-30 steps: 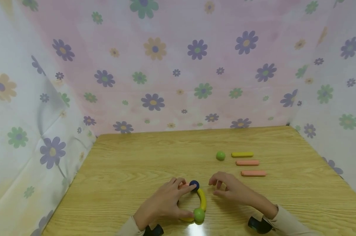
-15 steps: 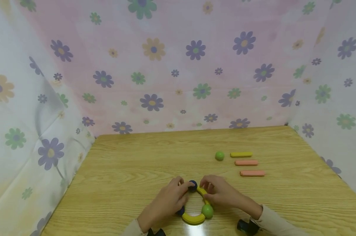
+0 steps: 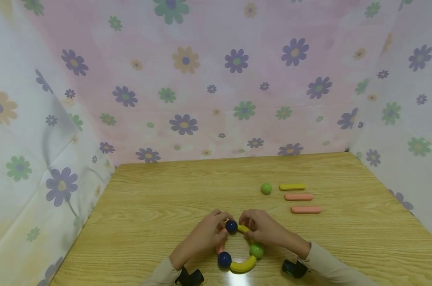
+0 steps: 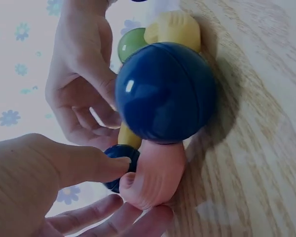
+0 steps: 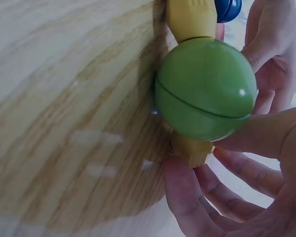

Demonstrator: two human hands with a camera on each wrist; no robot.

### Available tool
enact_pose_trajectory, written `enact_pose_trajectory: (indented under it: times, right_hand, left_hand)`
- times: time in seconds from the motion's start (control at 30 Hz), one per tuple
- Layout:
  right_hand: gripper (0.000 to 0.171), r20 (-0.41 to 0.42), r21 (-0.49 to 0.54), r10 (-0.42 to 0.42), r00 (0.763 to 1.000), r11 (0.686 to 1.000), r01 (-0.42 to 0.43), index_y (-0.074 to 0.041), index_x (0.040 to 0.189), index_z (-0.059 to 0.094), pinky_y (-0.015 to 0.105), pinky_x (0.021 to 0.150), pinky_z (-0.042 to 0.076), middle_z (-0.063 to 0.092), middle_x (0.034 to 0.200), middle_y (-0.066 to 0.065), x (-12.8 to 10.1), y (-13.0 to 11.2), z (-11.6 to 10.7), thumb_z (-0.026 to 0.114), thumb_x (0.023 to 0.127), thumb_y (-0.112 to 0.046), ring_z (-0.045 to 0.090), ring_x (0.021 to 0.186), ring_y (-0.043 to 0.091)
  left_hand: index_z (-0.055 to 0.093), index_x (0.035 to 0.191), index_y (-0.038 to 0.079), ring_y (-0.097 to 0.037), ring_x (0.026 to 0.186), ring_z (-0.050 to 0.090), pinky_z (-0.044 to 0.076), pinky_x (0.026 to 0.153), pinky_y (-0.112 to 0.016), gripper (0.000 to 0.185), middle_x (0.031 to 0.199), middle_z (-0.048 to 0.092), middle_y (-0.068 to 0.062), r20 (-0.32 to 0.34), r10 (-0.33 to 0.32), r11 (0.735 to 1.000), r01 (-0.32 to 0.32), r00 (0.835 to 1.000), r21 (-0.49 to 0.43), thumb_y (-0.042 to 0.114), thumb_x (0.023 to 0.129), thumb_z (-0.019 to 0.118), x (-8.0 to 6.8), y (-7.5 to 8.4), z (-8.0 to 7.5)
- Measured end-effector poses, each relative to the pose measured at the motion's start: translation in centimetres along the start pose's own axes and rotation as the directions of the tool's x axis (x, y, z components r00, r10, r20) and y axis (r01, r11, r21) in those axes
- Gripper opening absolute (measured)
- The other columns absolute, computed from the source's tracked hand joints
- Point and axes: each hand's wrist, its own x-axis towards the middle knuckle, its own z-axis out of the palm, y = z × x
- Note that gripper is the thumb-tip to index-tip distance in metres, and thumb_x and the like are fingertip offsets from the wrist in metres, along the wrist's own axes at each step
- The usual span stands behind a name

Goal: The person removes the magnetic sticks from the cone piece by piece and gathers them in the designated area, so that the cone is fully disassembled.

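A ring of curved rods and balls lies on the table in front of me. My left hand holds its left side, fingers and thumb about the pink curved rod, the thumb overlapping the far blue ball in the left wrist view. My right hand pinches the right yellow curved rod between thumb and fingers. The near blue ball, front yellow curved rod and green ball form the near side. The hands partly hide the pink and right yellow rods.
Toward the back right of the wooden table lie a loose green ball, a straight yellow rod and two straight pink rods, one nearer and one farther. Flowered cloth encloses the table's back and sides.
My right hand has come in from the right and taken hold of the right yellow rod. The left hand has shifted its grip, and the ring's near side has swung right, showing both blue balls.
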Motion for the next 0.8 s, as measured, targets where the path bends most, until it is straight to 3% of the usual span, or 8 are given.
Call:
enact_pose_trajectory:
  times: [0.37, 0.8]
  right_hand:
    - [0.02, -0.045, -0.062, 0.012, 0.999, 0.998, -0.015, -0.01, 0.092, 0.064, 0.022, 0.056, 0.044, 0.057, 0.079, -0.003, 0.27, -0.49, 0.29, 0.073, 0.075, -0.002, 0.052, 0.064, 0.007]
    - [0.019, -0.091, -0.073, 0.043, 0.995, 0.996, -0.05, -0.009, 0.087, 0.065, 0.023, 0.054, 0.043, 0.057, 0.075, -0.002, 0.49, -0.97, 0.59, 0.073, 0.073, 0.002, 0.049, 0.061, 0.006]
  left_hand:
    - [0.065, 0.105, 0.015, -0.007, 0.071, 0.053, 0.044, 0.062, -0.019, 0.028, 0.088, 0.053, 0.004, -0.032, -0.008, 1.0, 0.008, 0.999, 0.008, 0.008, 0.08, 0.075, 0.59, 0.11, 0.42]
    - [0.066, 0.102, 0.014, -0.009, 0.072, 0.056, 0.045, 0.061, -0.018, 0.027, 0.09, 0.056, 0.003, -0.035, -0.015, 1.0, 0.016, 0.999, 0.014, 0.005, 0.079, 0.076, 0.73, 0.43, 0.28]
